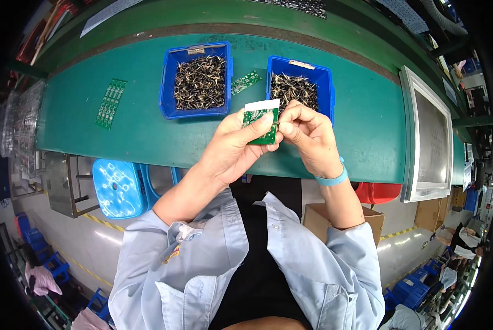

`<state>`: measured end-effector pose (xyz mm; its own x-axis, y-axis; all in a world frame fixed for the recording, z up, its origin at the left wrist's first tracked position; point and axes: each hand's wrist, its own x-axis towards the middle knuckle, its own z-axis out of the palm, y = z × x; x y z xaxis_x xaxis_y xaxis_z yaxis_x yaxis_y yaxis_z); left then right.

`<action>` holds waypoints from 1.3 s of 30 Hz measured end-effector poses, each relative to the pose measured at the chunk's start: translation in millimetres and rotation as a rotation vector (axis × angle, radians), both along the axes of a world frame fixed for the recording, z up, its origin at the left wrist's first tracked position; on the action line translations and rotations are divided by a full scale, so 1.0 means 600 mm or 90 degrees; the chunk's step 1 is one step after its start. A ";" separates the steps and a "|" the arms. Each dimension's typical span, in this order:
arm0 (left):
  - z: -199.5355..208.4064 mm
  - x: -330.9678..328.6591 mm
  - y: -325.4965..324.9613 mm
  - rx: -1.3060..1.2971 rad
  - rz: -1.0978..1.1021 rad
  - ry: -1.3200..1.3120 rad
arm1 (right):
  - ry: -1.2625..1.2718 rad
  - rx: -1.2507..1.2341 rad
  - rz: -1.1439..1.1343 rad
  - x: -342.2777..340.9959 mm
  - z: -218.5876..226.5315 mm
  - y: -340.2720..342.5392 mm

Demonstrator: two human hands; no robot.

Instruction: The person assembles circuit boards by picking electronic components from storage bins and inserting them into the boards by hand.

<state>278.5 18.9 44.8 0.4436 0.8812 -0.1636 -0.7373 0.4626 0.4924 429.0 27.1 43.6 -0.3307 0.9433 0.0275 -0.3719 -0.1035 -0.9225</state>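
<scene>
My left hand grips a green circuit board above the table's near edge, its thumb lying across the face. A white strip runs along the board's top edge. At the board's right edge, my right hand has thumb and forefinger pinched together; whatever is between them is too small and covered to make out. A light-blue band circles that wrist. Just beyond the hands stand two blue bins, the left bin and the right bin, both filled with small dark components with thin metal leads.
Between the bins lies another green board, and a green board panel is at the left on the green table. A grey-framed panel stands at the right. Below are a blue stool, a red stool and a cardboard box.
</scene>
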 end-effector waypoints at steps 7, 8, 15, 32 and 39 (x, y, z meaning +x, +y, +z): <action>-0.011 -0.007 0.010 -0.088 0.048 0.018 | 0.266 -0.175 -0.028 -0.001 -0.004 -0.005; -0.013 -0.007 0.010 -0.088 0.048 0.017 | 0.266 -0.176 -0.028 -0.002 -0.004 -0.004; -0.028 -0.011 -0.001 -0.105 0.067 0.018 | 0.152 -0.152 -0.037 -0.020 0.031 0.018; -0.034 -0.015 -0.010 -0.118 0.069 0.058 | -0.819 0.562 0.070 0.037 -0.005 0.119; -0.029 -0.016 0.000 -0.076 0.089 0.111 | -0.748 0.403 0.046 0.048 0.015 0.114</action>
<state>268.8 18.6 27.3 0.2749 0.9016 -0.3340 -0.7068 0.4250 0.5656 457.6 95.5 52.6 -0.5083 0.8531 0.1173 0.6585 0.4729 -0.5854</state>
